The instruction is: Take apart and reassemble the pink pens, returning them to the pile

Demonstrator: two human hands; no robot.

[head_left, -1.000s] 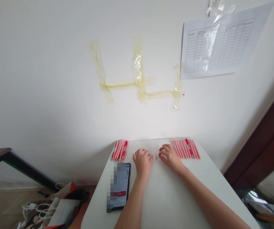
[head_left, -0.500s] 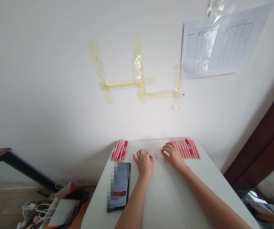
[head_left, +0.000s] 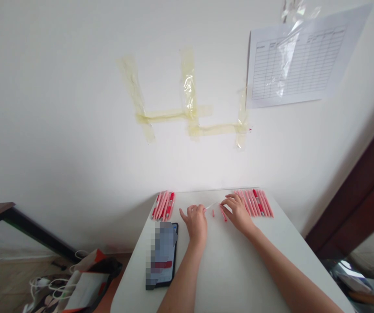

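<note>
My left hand [head_left: 196, 221] and my right hand [head_left: 238, 212] rest near the far end of a white table [head_left: 226, 269], fingers pinched. Between them runs a thin white refill [head_left: 212, 205], held at both ends. A pink pen barrel [head_left: 223, 214] lies under my right hand's fingers, and a small red piece [head_left: 213, 212] lies on the table between the hands. A row of pink pens [head_left: 255, 203] lies right of my right hand. Another bunch of pink pens [head_left: 163, 205] lies left of my left hand.
A dark tablet [head_left: 162, 256] lies on the table's left side. The wall behind carries yellowed tape strips [head_left: 187, 108] and a printed sheet [head_left: 296, 61]. Bags and cables [head_left: 72, 287] sit on the floor at the left. A dark wooden door frame [head_left: 362, 191] stands at the right.
The thin white refill has tilted from upright between the hands to lying across, now pinched by both hands. My right hand has shifted slightly right and back.
</note>
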